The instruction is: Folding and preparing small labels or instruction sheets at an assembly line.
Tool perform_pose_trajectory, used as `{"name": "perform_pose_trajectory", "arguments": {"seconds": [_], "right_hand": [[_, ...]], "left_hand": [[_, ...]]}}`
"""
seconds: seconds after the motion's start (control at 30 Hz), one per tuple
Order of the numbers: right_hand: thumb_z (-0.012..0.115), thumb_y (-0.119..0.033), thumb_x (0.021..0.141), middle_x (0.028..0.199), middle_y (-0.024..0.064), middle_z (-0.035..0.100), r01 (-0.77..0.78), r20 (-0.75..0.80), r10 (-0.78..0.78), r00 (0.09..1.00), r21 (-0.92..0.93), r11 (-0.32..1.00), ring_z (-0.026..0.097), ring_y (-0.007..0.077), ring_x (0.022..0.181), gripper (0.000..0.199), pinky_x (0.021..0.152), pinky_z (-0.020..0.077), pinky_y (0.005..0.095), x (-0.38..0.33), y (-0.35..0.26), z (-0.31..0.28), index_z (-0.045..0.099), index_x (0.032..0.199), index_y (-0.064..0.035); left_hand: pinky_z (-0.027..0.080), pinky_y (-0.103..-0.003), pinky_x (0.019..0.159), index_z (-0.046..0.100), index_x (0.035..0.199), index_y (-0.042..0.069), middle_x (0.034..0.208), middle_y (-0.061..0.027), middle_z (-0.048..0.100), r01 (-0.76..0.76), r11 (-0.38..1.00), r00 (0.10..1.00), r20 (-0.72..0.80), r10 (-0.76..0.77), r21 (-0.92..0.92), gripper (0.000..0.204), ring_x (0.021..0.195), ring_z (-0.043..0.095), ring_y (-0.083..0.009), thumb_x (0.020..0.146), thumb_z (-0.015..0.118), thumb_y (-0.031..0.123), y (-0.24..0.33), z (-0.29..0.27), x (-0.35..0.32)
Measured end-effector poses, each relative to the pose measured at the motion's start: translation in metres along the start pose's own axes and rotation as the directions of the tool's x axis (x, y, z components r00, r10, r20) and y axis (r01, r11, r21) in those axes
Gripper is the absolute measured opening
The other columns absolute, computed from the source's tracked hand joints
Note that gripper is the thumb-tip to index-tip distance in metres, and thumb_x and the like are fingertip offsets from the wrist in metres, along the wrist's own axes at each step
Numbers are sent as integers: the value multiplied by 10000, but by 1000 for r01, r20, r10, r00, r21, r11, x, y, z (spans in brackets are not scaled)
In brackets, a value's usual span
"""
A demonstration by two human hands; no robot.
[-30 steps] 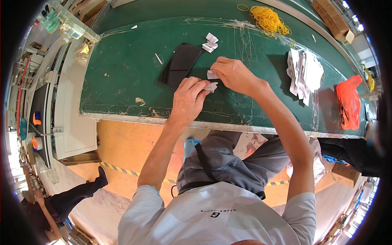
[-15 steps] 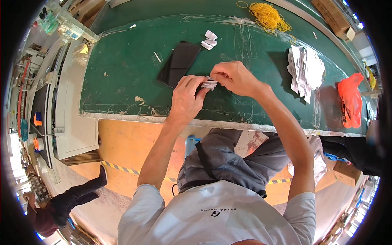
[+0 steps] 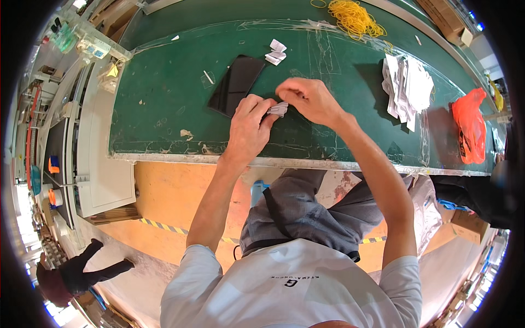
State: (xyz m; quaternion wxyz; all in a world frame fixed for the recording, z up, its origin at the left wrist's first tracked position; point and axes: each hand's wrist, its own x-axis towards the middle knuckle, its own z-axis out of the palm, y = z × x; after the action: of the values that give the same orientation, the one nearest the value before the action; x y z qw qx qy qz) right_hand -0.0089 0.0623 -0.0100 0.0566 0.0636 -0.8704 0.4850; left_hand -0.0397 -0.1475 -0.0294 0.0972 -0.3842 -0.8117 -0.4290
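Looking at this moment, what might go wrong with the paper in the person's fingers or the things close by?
1. The folded paper is pinched between the thumb and fingers of the left hand, so its layers might slip or fan out if that grip loosens.
2. The black flat slab lies just beyond the left hand, so a small forward move could nudge it.

Pale shirt (image 3: 262, 306), near side of the green table (image 3: 175, 98) — one large dark character (image 3: 290, 282) and a row of small letters (image 3: 280, 277). Red bag (image 3: 471, 120), right end of the same table — dark print (image 3: 464, 141), too small to read.
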Motion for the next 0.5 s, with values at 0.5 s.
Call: {"name": "perform_pose_trajectory", "arguments": {"seconds": [0.5], "right_hand": [[590,-307,1077,1315,180,563,44,-324,17,946,179,983,649,245,938,469,860,538,374,-1,-29,67,516,1462,-50]], "left_hand": [[523,-436,777,667,1244,6,1015,-156,674,-138,989,990,-31,137,-53,468,911,625,-358,791,695,-109,-8,5,-1]]}}
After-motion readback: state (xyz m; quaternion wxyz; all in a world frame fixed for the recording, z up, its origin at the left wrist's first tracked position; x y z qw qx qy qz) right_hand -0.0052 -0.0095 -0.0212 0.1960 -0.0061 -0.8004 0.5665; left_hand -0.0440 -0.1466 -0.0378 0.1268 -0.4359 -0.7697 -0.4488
